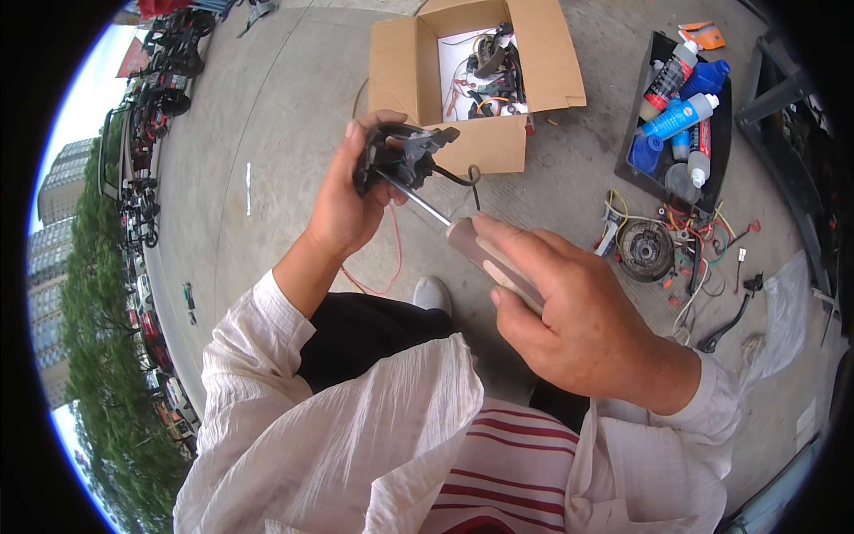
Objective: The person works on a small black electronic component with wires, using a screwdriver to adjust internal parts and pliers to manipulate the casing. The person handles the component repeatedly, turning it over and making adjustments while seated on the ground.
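Observation:
My left hand grips a black plastic part with uneven edges, held up in front of the box; a dark curled wire or cable hangs from its right side, and a thin red wire hangs below. My right hand is closed on the light brown and grey handle of a screwdriver. The steel shaft runs up and left to the part, where its tip is hidden among the black plastic.
An open cardboard box holds mixed parts. A black tray holds bottles and cans. Loose wires, a round metal part and a black lever lie right. A dark metal frame stands far right; parked motorbikes line the left.

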Tool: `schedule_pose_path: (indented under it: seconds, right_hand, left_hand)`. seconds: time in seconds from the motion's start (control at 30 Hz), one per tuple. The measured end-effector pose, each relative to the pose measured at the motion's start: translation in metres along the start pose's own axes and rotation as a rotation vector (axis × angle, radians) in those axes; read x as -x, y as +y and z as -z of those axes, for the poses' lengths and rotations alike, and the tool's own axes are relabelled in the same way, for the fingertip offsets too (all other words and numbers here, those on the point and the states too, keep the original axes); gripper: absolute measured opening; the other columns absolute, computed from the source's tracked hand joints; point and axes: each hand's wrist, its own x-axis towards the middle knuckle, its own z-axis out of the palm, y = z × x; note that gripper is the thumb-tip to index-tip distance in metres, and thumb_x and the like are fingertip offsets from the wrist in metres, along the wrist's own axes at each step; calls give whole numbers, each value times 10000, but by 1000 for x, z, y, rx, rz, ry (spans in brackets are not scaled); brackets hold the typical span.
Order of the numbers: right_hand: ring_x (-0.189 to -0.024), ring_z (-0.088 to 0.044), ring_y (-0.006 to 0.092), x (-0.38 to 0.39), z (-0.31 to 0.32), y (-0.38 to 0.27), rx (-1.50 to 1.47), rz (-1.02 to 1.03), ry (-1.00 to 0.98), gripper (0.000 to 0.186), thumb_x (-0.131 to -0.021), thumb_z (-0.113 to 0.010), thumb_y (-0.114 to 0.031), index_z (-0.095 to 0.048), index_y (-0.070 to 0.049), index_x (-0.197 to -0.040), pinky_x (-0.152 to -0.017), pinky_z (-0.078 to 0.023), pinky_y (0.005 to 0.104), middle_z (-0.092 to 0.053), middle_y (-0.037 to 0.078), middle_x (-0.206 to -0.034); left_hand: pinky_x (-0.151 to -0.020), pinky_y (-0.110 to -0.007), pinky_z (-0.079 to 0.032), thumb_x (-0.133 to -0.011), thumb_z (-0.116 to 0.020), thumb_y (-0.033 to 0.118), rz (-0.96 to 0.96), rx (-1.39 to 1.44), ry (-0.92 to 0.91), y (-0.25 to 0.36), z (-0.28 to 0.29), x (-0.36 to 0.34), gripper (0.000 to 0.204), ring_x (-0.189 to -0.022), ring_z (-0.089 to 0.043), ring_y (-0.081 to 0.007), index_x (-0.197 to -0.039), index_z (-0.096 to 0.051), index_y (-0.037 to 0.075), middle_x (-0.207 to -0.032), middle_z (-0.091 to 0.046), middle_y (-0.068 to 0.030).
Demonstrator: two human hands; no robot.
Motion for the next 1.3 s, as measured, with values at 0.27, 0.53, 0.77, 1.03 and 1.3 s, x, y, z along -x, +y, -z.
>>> schedule_pose_path:
  seconds: [0.27, 0.53, 0.77, 1.03, 1.3]
  right_hand:
    - [-728, -578, 123, -4, 3, 4, -648, -378, -112, 432, -944, -542, -103, -483, 19, -1354, -589, -453, 242, -637, 104, -1024]
    - [-615, -509, 89, -9, 8, 7, -1168, -622, -137, 388, -986, -496, -187, -498, 12, -1319, -432, -303, 176, -643, 137, -993]
    - [-703, -602, 191, -5, -7, 9, -217, -138, 83, 251, -894, -599, -59, -591, 21, -1132, -643, -504, 321, -620, 153, -986]
    - [-873, -639, 238, -12, 7, 12, 134, 402, 388, 356, -761, -773, -85, -607, 26, -1057, -750, -505, 305, -617, 162, -1027]
    - [-897, -632, 301, 0, 18, 5, 327, 450, 229, 453, -762, -800, -184, -553, 22, -1081, -767, -506, 351, -624, 180, -1035]
  left_hand:
    - [-684, -293, -501, -989, -336, 571, -58, 19, -14, -2, 6, 1, 609, -845, -644, -209, -1277, -474, 52, -1048, -658, -145]
    - [-711, -306, -506, -984, -335, 581, -107, 7, -3, 1, 5, 4, 616, -857, -638, -211, -1308, -447, 69, -1099, -649, -141]
    - [-695, -304, -503, -996, -322, 558, -93, -15, 44, 3, 0, 5, 589, -847, -639, -217, -1295, -463, 71, -1092, -653, -157]
    - [-683, -319, -505, -998, -326, 556, -5, 217, 46, 8, -5, 2, 603, -835, -638, -266, -1287, -479, 49, -1089, -647, -197]
    - [-750, -351, -526, -1002, -329, 539, -15, 239, 15, 7, -2, 6, 594, -853, -639, -291, -1295, -473, 43, -1098, -641, -230]
